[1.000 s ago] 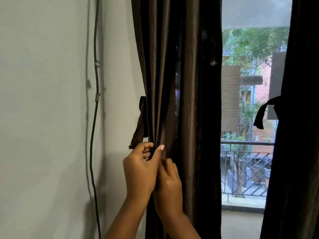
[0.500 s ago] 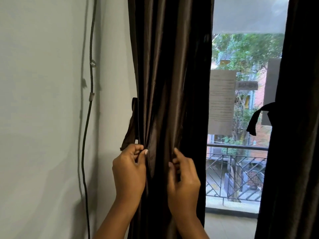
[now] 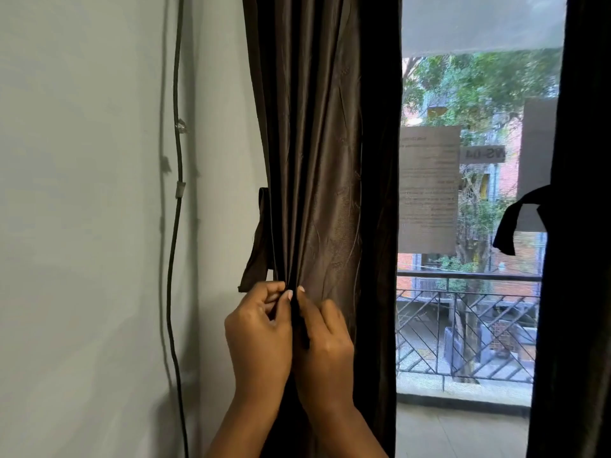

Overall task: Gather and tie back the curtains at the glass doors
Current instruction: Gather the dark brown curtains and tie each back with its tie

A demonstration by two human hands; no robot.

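Note:
A dark brown curtain (image 3: 324, 160) hangs left of the glass door (image 3: 469, 206), bunched into folds. My left hand (image 3: 258, 335) pinches the gathered folds at their left edge. Right beside it, my right hand (image 3: 325, 342) pinches another fold of the same curtain, and the two hands touch. A brown tie-back strap (image 3: 256, 249) hangs loose behind the curtain's left edge, just above my left hand. A second dark curtain (image 3: 582, 226) covers the right side, with its own tie-back strap (image 3: 515, 219) sticking out over the glass.
A pale wall (image 3: 82, 226) fills the left, with a black cable (image 3: 175, 226) running down it. Paper notices (image 3: 428, 190) are stuck on the glass. Outside are a balcony railing (image 3: 466, 328), trees and a brick building.
My right hand has moved left with a fold of curtain, from a hand's width away to right against my left hand. More folds are now bunched at the left.

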